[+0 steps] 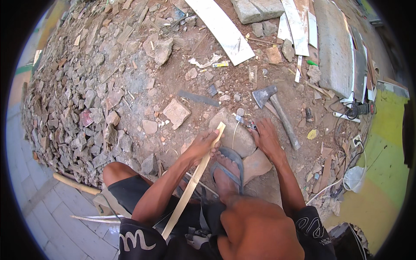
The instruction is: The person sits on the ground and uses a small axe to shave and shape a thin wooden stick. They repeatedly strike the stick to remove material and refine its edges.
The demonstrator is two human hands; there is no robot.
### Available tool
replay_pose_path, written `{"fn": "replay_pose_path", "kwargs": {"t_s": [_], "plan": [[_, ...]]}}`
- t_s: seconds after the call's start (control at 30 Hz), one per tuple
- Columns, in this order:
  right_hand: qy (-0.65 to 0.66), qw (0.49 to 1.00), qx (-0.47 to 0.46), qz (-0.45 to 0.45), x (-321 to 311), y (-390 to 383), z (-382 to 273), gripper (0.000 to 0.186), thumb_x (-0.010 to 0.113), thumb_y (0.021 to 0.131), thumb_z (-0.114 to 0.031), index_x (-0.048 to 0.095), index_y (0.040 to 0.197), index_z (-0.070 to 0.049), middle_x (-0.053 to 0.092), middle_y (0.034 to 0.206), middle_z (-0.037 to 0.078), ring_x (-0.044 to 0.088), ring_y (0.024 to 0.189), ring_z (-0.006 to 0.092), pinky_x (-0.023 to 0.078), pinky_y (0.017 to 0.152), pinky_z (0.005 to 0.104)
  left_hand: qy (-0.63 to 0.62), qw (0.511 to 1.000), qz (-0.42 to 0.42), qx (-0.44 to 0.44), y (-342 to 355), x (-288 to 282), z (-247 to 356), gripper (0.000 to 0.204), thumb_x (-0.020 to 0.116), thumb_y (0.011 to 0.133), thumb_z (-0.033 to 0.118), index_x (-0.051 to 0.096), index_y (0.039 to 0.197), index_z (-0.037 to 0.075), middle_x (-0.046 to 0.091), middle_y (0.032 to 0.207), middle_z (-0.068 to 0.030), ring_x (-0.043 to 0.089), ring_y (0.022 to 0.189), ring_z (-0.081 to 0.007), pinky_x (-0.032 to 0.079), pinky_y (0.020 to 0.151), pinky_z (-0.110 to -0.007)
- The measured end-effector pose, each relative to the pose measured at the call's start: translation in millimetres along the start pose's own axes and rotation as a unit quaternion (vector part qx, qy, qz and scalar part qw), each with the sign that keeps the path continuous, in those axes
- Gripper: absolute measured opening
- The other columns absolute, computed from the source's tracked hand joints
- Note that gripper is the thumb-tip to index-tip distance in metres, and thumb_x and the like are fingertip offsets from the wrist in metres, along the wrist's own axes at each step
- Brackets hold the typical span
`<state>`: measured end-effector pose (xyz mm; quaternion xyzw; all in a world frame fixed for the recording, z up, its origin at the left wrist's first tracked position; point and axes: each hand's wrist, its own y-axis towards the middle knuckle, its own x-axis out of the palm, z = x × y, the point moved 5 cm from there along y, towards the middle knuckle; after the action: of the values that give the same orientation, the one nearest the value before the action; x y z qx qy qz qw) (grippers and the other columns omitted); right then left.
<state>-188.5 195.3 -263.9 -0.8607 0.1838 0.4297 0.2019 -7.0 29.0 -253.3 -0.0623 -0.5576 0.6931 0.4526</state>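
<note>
My left hand (203,145) grips a long pale wooden strip (190,186) near its upper end; the strip runs diagonally down between my legs. My right hand (266,136) has its fingers on the handle of a small metal-bladed tool (245,122), which lies over a flat stone (236,138); part of the handle is hidden. A thin pale sliver curves down from the blade. Just beyond that hand lie an axe head (263,94) and a long wooden handle (286,123). My sandalled foot (225,171) rests below the stone.
Broken rubble (86,121) is heaped at left beside grey paving (50,208). White boards (221,30) and a concrete slab (329,47) lie at the back. At right are a corded power tool (364,109), a socket with cables (356,141) and a painted yellow-green surface (385,143).
</note>
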Motion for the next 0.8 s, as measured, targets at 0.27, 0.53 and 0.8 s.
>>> {"fn": "replay_pose_path", "kwargs": {"t_s": [0.27,0.53,0.8], "plan": [[0.102,0.993,0.057,-0.008,-25,10,-32,0.036,0.066,0.101,-0.015,0.062,0.133,0.001,0.063,0.116,0.02,0.065,0.099,0.0437,0.052,0.085,0.0499,0.05,0.997,0.041,0.04,21,-8,10,0.033,0.055,0.111,0.034,0.065,0.113,0.003,0.054,0.074,0.0042,0.045,0.056,-0.0027,0.041,0.044,-0.019],[0.097,0.993,0.064,0.0,-5,22,-65,0.033,0.06,0.105,-0.02,0.062,0.132,-0.001,0.068,0.111,0.022,0.068,0.103,0.0421,0.055,0.083,0.0498,0.092,0.993,0.056,0.046,40,-12,15,0.029,0.056,0.111,0.03,0.066,0.111,0.003,0.055,0.073,0.0039,0.046,0.056,-0.0036,0.041,0.045,-0.021],[0.012,0.998,0.054,-0.033,8,30,-71,0.032,0.059,0.104,-0.027,0.062,0.126,-0.005,0.066,0.109,0.02,0.072,0.09,0.0424,0.057,0.075,0.0546,0.076,0.994,0.063,0.046,43,-13,12,0.03,0.055,0.111,0.029,0.066,0.108,0.002,0.055,0.073,0.0035,0.047,0.055,-0.0038,0.041,0.045,-0.021]]}}
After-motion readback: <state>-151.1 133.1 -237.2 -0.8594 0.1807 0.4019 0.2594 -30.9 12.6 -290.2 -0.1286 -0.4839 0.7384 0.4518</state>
